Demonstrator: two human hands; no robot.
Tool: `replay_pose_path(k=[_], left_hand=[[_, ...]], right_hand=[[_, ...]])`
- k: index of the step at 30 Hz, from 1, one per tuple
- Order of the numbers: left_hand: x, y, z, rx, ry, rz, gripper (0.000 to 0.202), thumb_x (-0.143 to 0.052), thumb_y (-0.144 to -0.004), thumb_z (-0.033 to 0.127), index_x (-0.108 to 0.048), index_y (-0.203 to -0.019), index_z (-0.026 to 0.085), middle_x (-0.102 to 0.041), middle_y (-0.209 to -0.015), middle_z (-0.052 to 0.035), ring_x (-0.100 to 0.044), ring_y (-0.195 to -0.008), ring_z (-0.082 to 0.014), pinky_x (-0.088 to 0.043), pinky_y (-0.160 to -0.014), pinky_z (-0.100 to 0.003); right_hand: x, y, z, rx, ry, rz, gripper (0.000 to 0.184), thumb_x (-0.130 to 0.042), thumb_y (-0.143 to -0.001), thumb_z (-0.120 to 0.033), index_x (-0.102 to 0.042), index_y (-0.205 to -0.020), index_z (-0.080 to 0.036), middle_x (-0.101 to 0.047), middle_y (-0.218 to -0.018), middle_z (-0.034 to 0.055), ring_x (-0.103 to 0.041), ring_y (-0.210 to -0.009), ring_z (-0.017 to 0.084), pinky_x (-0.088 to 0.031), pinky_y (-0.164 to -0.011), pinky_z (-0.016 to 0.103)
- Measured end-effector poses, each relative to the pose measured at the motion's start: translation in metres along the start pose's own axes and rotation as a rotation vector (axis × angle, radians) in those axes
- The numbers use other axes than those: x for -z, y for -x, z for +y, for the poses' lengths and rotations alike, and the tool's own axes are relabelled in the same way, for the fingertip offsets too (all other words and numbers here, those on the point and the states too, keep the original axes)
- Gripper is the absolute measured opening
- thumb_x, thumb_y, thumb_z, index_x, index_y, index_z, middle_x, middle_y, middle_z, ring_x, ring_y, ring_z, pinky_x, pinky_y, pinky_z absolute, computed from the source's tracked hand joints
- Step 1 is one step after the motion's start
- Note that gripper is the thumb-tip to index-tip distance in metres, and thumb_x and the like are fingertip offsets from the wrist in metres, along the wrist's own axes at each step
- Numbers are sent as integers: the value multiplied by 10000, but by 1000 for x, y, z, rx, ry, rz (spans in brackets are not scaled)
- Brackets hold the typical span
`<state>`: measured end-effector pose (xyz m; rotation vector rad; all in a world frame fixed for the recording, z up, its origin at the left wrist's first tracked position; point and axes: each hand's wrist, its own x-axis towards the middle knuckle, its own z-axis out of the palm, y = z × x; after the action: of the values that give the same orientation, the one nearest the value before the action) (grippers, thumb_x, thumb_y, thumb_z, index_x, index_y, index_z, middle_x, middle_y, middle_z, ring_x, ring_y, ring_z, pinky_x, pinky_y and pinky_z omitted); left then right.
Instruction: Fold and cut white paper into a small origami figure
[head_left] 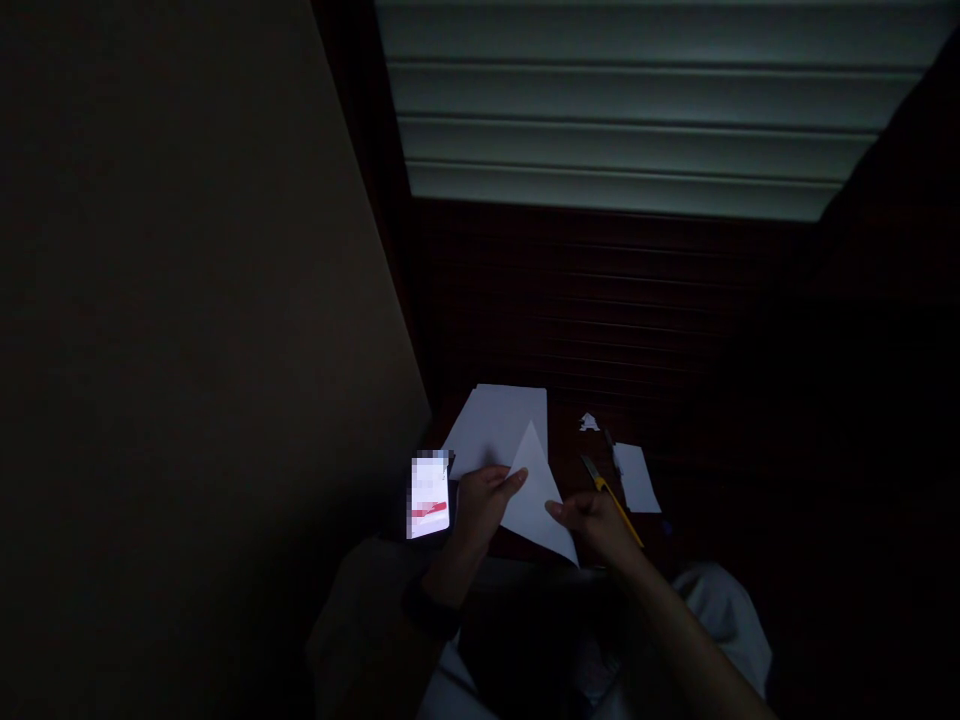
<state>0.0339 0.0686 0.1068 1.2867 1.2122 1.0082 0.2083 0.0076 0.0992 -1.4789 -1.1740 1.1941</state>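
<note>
Holding pointed white paper (534,505) between fingers (514,483)

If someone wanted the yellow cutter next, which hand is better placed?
Probably the right hand: the yellow cutter lies close beside it. The left hand is across the pointed paper, nearer the lit phone.

The wristband (430,613) is black, the legwear (726,606) pale.

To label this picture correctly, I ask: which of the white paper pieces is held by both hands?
The triangular white paper, between the left hand and the right hand; the larger white paper, small white rectangle and jagged white scrap lie unheld.
</note>
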Motion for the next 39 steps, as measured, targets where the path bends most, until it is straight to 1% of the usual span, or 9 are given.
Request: replay_pose_path(k=[6, 12, 16, 21, 23, 26, 31, 35, 39], left_hand=[[4, -3, 9, 40, 77, -33, 377, -703, -654, 465, -705, -820, 127, -721, -756, -75, -674, -689, -233, -508, -589, -294], [-8, 24, 6, 16, 600, -81, 442, -607, -781, 434, -607, -1120, 150, -636, -1134, -124, -611, -1000, -252, -504, -792, -338], [-28, 41, -4, 96, 777, -99, 380, -643, -777, 355, -589, -1112, 183, -610, -1181, -106, -577, -1068, -251, -476, -853, -346], [-40, 41, -11, 167, 1083, -88, 477, -611, -783, 460, -540, -1185, 215, -614, -1159, -105, -538, -1127, -253, -427, -936, -390], [-42, 41, -10, 204, 1088, -136, 468, -614, -791, 437, -539, -1192, 208, -606, -1178, -107, -535, -1132, -254, -412, -957, -393], [-48, 40, -4, 181, 990, -185, 467, -632, -803, 347, -524, -1221, 172, -589, -1208, -120, -537, -1132, -254, -390, -987, -385], [-57, 36, 2, 133, 886, -84, 541, -660, -786, 322, -470, -1275, 191, -608, -1186, -117, -587, -1066, -247, -429, -957, -390], [-57, 34, 3, 105, 811, -6, 490, -662, -784, 317, -515, -1224, 159, -621, -1165, -128, -598, -1051, -247, -455, -932, -375], [-56, 31, 1, 85, 779, -9, 479, -656, -784, 337, -531, -1204, 142, -631, -1141, -145, -611, -1028, -251, -468, -911, -380]], right_hand=[[0, -1, 2, -39, -64, -4, 367, -693, -659, -482, -631, -523, -146, -569, -511, 16, -450, -472, 127, -309, -480, 259], [0, -7, 6, -45, -191, 46, 328, -715, -659, -451, -662, -553, -145, -633, -574, 38, -536, -549, 158, -381, -564, 282], [-2, -6, 2, -55, -278, 24, 313, -723, -649, -456, -705, -617, -146, -667, -615, 56, -579, -594, 186, -413, -596, 299], [-2, -6, 1, -13, -328, 110, 323, -754, -606, -468, -716, -619, -148, -676, -604, 41, -580, -579, 180, -425, -614, 301], [-2, -4, -1, -13, -332, 97, 327, -753, -607, -471, -714, -618, -147, -680, -611, 41, -581, -580, 180, -427, -612, 300], [-5, -1, -5, -23, -314, 48, 337, -734, -631, -481, -702, -598, -147, -678, -614, 39, -573, -562, 174, -423, -597, 296], [-10, 2, -8, -28, -280, 79, 346, -737, -612, -494, -698, -591, -151, -668, -609, 30, -568, -555, 174, -418, -590, 293], [-11, 2, -7, -51, -227, 97, 342, -745, -601, -483, -690, -583, -146, -648, -583, 27, -554, -533, 167, -402, -560, 281], [-11, 1, -6, -31, -210, 94, 361, -737, -599, -499, -667, -546, -150, -646, -591, 33, -559, -558, 173, -407, -571, 280]])
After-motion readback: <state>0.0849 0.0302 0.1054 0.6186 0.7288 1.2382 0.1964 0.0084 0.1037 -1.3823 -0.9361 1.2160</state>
